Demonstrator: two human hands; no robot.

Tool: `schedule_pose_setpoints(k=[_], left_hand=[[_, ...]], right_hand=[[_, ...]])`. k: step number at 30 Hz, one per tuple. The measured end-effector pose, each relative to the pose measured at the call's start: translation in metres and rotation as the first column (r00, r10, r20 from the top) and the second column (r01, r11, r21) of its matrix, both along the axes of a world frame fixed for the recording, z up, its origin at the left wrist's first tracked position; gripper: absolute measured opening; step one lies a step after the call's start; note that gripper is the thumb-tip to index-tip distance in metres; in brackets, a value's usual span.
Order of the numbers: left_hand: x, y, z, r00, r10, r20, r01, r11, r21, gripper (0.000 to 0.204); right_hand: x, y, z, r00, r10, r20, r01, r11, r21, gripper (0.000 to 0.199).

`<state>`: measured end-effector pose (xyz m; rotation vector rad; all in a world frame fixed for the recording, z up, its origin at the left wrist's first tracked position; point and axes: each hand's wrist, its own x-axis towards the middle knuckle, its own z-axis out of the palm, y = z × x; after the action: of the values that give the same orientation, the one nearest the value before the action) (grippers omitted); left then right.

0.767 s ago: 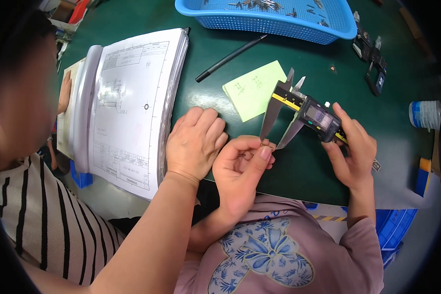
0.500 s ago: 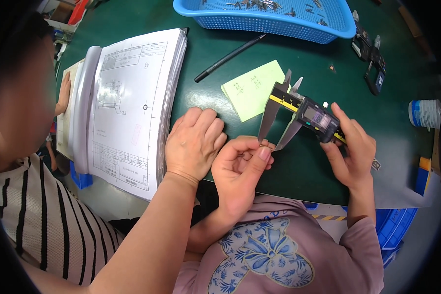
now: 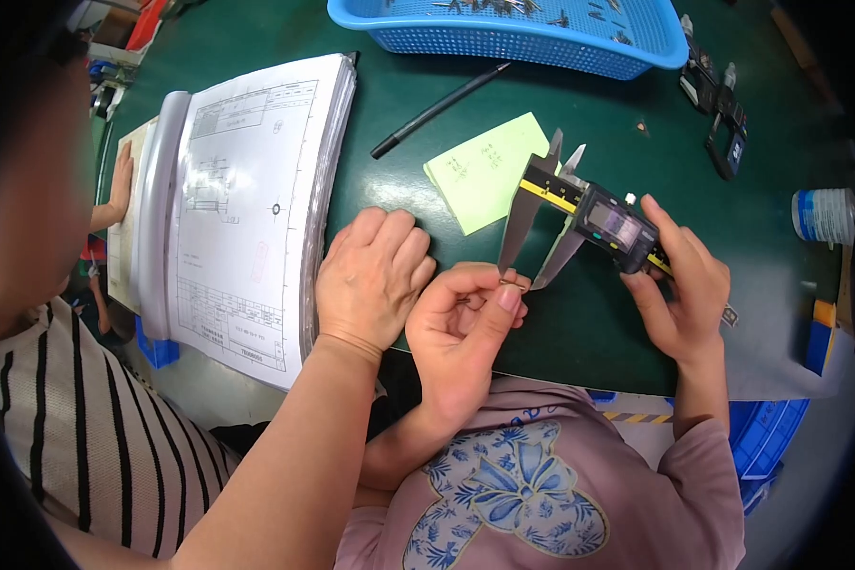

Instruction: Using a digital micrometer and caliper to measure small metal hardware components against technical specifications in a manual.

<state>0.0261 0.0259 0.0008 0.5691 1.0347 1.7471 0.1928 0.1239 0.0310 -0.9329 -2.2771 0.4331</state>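
My left hand (image 3: 470,323) pinches a small thin metal part (image 3: 516,284) between thumb and forefinger. The fingers cover most of it. My right hand (image 3: 679,275) grips a digital caliper (image 3: 610,226) by its slide, thumb below and fingers above. The caliper's long jaws are spread apart and point down toward the part, their tips on either side of it. The display faces up, but I cannot read it. Left of my left hand, a co-worker's loosely closed hand (image 3: 375,275) rests on the table's edge.
A co-worker in a striped top (image 3: 76,408) sits at the left beside an open drawing binder (image 3: 247,218). Beyond my hands lie a green note pad (image 3: 480,176), a black pen (image 3: 437,112) and a blue basket (image 3: 513,47) of small metal parts. Measuring tools (image 3: 722,119) and a white tub (image 3: 822,217) are at right.
The view has shifted slightly. My hands, the caliper and the small part hold nearly the same positions, and the co-worker's hand stays in place.
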Motion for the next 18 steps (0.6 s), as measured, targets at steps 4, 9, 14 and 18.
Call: schedule_pose_setpoints(k=[4,9,14,18], left_hand=[[0.0002,-0.0002,-0.0003,1.0,-0.004,-0.004,0.004,1.0,-0.004,0.011],[0.0005,0.0004,0.0031,1.0,-0.005,-0.013,0.005,0.999,-0.033,0.012],[-0.0008,0.0009,0.0029,1.0,-0.004,0.022,0.004,1.0,-0.022,0.013],[-0.0004,0.0012,0.0027,0.999,0.01,0.048,-0.009,1.0,-0.014,0.014]], right_hand=[[0.0009,0.001,-0.0012,1.0,-0.003,0.01,0.004,1.0,-0.011,0.052],[0.0005,0.0015,-0.0008,1.0,0.003,-0.014,-0.003,1.0,0.021,0.051],[0.0016,0.0027,-0.0014,1.0,0.004,-0.019,-0.004,1.0,0.009,0.052],[0.0023,0.0027,-0.0004,1.0,0.005,0.001,-0.005,1.0,0.008,0.052]])
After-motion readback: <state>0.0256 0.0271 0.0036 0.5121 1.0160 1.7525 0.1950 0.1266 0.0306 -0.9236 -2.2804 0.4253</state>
